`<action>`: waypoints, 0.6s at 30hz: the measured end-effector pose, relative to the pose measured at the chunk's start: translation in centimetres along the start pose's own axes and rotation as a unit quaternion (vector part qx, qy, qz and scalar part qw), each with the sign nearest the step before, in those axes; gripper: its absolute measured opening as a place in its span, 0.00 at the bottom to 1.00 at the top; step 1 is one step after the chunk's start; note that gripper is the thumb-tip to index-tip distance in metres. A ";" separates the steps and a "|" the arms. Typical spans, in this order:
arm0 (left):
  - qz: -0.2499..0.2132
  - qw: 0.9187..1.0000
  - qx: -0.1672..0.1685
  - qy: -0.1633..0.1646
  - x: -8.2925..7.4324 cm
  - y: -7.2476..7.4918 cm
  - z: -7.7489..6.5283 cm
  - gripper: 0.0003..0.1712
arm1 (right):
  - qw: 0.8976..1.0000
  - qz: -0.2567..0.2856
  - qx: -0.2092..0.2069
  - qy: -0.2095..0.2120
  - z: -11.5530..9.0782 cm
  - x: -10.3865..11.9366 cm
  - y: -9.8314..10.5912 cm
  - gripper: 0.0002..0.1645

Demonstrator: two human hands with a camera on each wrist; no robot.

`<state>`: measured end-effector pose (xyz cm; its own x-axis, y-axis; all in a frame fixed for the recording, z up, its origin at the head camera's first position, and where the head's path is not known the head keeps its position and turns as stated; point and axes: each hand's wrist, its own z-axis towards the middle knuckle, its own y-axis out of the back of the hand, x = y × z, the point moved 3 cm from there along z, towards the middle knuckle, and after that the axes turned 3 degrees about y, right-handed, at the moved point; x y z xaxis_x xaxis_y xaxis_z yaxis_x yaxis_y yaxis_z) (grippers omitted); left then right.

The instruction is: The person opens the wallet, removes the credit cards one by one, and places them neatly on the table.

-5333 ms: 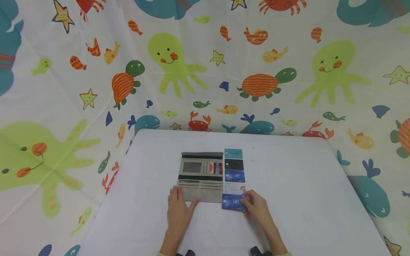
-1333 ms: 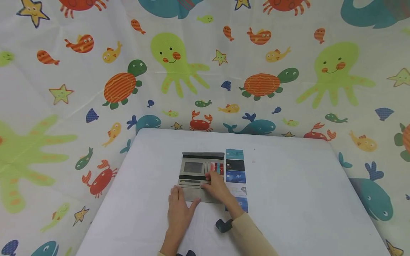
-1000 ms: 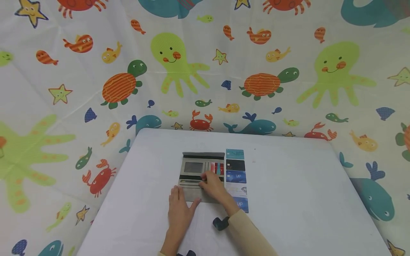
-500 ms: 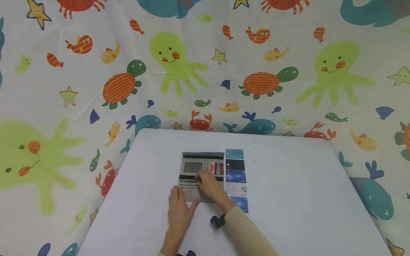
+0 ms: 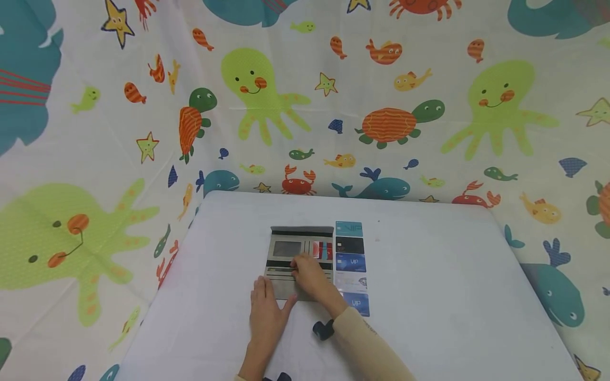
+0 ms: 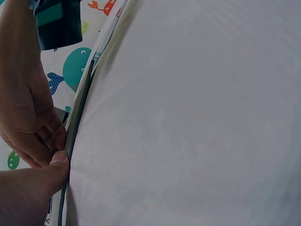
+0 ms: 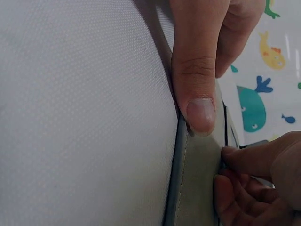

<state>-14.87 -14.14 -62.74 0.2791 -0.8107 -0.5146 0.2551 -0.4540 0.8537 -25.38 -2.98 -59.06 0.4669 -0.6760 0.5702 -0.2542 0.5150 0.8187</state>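
Observation:
A grey wallet lies spread on the white table, with a clear window and a red-and-white card in its upper half. My left hand rests at its lower left corner, thumb spread along the near edge; in the right wrist view the left thumb presses on that edge. My right hand reaches over the wallet, thumb and fingers drawn together at the right end of a card in the upper slot. Most of that card is hidden. In the right wrist view the right hand pinches there.
Just right of the wallet runs a column of cards: a teal card, a black card, a blue VIP card, a white card and another blue VIP card. A sea-animal cloth hangs behind the white table.
My right hand has gone from the nearest blue VIP card to the wallet, then shifted left along its slots. Over the last half second it hardly moves. The left hand stays in place.

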 end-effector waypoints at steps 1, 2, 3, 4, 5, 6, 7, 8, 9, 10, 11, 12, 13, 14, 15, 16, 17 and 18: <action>0.000 1.000 0.003 0.002 0.0 0.0 0.0 0.57 | 1.000 0.001 0.002 -0.002 0.1 -0.1 0.0 0.08; -0.001 1.000 0.005 0.004 0.0 0.0 0.0 0.57 | 1.000 0.002 0.004 -0.005 0.1 -0.1 0.0 0.08; -0.003 1.000 0.006 0.004 0.0 0.0 0.0 0.58 | 1.000 0.003 0.005 -0.008 0.2 -0.1 0.0 0.07; -0.004 1.000 0.009 0.004 0.1 0.0 0.3 0.58 | 1.000 0.004 0.006 -0.012 0.4 -0.2 -0.1 0.07; -0.004 1.000 0.012 0.004 0.2 0.0 0.5 0.58 | 1.000 0.004 0.008 -0.017 0.6 -0.2 -0.1 0.06; -0.004 1.000 0.012 0.001 0.3 0.0 0.8 0.58 | 1.000 0.007 0.011 -0.023 0.9 -0.2 -0.2 0.06; -0.006 1.000 0.012 -0.001 0.4 0.0 1.0 0.58 | 1.000 0.007 0.013 -0.028 1.1 -0.1 -0.2 0.06; -0.006 1.000 0.011 -0.003 0.5 0.0 1.3 0.58 | 0.999 0.009 0.014 -0.031 1.2 0.0 -0.1 0.05; -0.007 1.000 0.011 -0.005 0.6 -0.1 1.6 0.58 | 0.999 0.010 0.015 -0.033 1.4 0.0 -0.1 0.05; -0.007 1.000 0.012 -0.007 0.7 -0.1 1.8 0.58 | 0.999 0.011 0.014 -0.034 1.6 0.1 -0.1 0.05; -0.007 1.000 0.013 -0.009 0.8 -0.2 2.1 0.58 | 0.999 0.009 0.013 -0.035 1.8 0.1 -0.1 0.05; -0.008 1.000 0.013 -0.011 0.9 -0.2 2.4 0.58 | 0.999 0.009 0.011 -0.036 2.0 0.1 -0.1 0.05; -0.009 1.000 0.014 -0.013 1.0 -0.3 2.6 0.58 | 0.999 0.008 0.008 -0.037 2.1 0.1 -0.1 0.05; -0.009 1.000 0.014 -0.015 1.1 -0.3 2.8 0.58 | 0.999 0.008 0.006 -0.038 2.3 0.1 -0.2 0.04; -0.009 1.000 0.015 -0.017 1.2 -0.3 3.1 0.57 | 0.999 0.007 0.003 -0.040 2.5 0.0 -0.2 0.04; -0.009 1.000 0.014 -0.019 1.2 -0.3 3.3 0.57 | 0.999 0.006 0.001 -0.041 2.7 0.0 -0.3 0.04; -0.010 1.000 0.014 -0.021 1.3 -0.3 3.6 0.57 | 0.999 0.005 0.000 -0.043 3.0 -0.1 -0.4 0.04; -0.010 1.000 0.014 -0.022 1.4 -0.3 3.8 0.57 | 0.999 0.004 -0.002 -0.044 3.2 -0.2 -0.5 0.04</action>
<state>-18.10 -16.50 -63.42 0.2328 -0.8170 -0.5276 0.2337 -0.4796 0.8458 -28.05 -4.80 -59.31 0.3886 -0.7158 0.5802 -0.2546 0.5218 0.8142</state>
